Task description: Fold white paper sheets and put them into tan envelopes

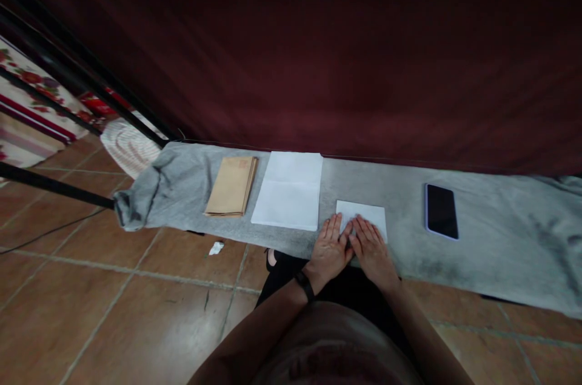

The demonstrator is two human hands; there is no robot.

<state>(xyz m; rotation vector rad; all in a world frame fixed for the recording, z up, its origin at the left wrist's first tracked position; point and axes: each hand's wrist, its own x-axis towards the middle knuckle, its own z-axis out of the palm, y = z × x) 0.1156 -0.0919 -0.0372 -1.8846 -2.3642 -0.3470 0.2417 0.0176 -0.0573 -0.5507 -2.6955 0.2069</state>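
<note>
A small white piece of paper (370,211), apparently folded, lies on the grey cloth in front of me. Both hands rest on its near part. My left hand (331,247) lies palm down with fingers stretched out over the paper's left side. Beside it, my right hand (370,250) is also flat, fingers extended across the middle and right of the paper. The thumbs and index fingers nearly meet. Left of my hands is a stack of larger white paper sheets (290,188). Farther left sits a pile of brown envelopes (231,185).
A grey cloth (364,182) covers the narrow bench. To the right lies a phone (442,211) in a light purple case. Behind hangs a dark red curtain (318,70). Black metal bars (59,185) stand at left. A white scrap (216,248) is on the tiled floor (150,300).
</note>
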